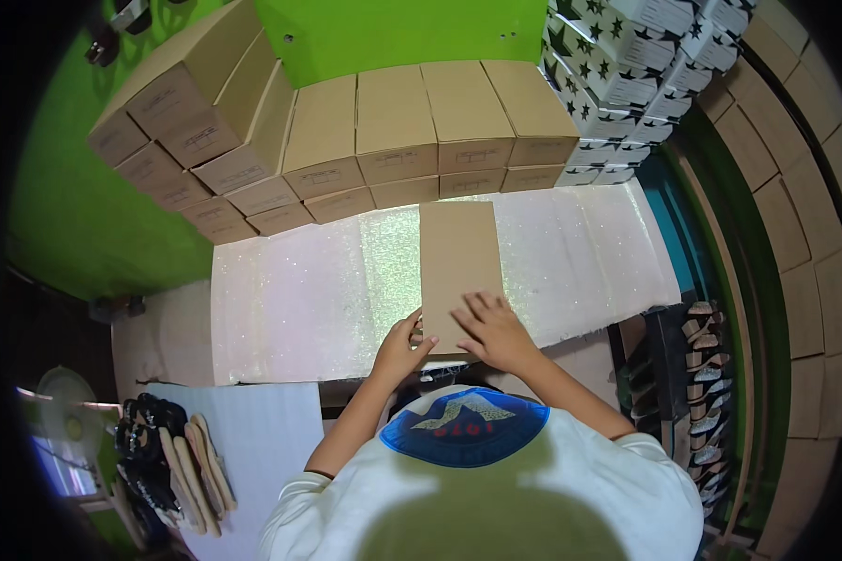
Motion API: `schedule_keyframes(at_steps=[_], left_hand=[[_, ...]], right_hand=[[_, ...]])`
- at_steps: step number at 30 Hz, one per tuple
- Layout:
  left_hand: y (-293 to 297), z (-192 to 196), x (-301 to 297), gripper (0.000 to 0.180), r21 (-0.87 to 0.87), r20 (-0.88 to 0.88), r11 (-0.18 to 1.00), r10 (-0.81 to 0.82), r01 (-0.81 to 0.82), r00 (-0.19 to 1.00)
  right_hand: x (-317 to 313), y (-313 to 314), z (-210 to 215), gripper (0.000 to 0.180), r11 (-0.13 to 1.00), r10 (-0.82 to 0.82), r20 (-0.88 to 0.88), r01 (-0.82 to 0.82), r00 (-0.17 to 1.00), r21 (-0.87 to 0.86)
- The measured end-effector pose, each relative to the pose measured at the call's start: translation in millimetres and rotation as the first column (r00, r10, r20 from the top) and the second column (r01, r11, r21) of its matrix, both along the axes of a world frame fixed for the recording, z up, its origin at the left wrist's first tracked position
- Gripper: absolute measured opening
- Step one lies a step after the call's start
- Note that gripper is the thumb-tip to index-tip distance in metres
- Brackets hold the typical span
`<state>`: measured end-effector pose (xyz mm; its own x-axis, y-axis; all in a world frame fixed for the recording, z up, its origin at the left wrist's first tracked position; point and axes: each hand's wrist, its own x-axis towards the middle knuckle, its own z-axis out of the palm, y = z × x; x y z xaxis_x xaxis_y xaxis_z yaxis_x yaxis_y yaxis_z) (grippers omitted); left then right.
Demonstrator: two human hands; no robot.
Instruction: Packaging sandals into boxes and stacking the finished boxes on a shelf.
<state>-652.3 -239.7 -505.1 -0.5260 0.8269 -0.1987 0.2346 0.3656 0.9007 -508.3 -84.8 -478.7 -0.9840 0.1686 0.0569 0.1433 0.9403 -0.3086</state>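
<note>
A plain brown cardboard box (458, 252) lies lengthwise in front of me on a table covered with glittery pale cloth (285, 290). At its near left corner, my left hand (403, 352) grips the edge, thumb on the top face and fingers curled along the side. My right hand (498, 335) rests with fingers spread on the near right part of the top face. The underside of the box and the tips of some left fingers are hidden.
Stacked brown boxes (398, 117) line the table's back edge. Star-patterned white boxes (617, 70) rise at the far right. On a light-blue surface (262, 430) at lower left lie black footwear (145, 435) and beige insole-like pieces (196, 463). A rack of footwear-like items (706, 393) stands at right.
</note>
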Motion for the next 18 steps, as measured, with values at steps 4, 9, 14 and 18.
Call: schedule_keyframes(at_steps=[4, 9, 14, 18], left_hand=[[1.0, -20.4, 2.2, 0.061, 0.051, 0.103, 0.998, 0.034, -0.04, 0.994], [-1.1, -20.2, 9.2, 0.059, 0.039, 0.089, 0.995, 0.086, -0.09, 0.992], [-4.0, -21.0, 16.0, 0.052, 0.033, 0.094, 0.988, 0.146, -0.15, 0.985], [-4.6, -29.3, 18.5, 0.045, 0.007, 0.0, 0.982, 0.189, -0.189, 0.982]], right_hand=[[-35.1, 14.9, -18.2, 0.056, 0.994, 0.09, -0.041, -0.086, 0.995, 0.072], [-89.2, 63.7, -25.6, 0.057, 0.986, 0.051, -0.058, -0.041, 0.997, 0.159], [-124.7, 102.5, -26.6, 0.058, 0.982, -0.023, -0.093, 0.04, 0.995, 0.186], [-132.5, 120.3, -23.3, 0.063, 0.977, -0.139, -0.071, 0.149, 0.988, 0.156]])
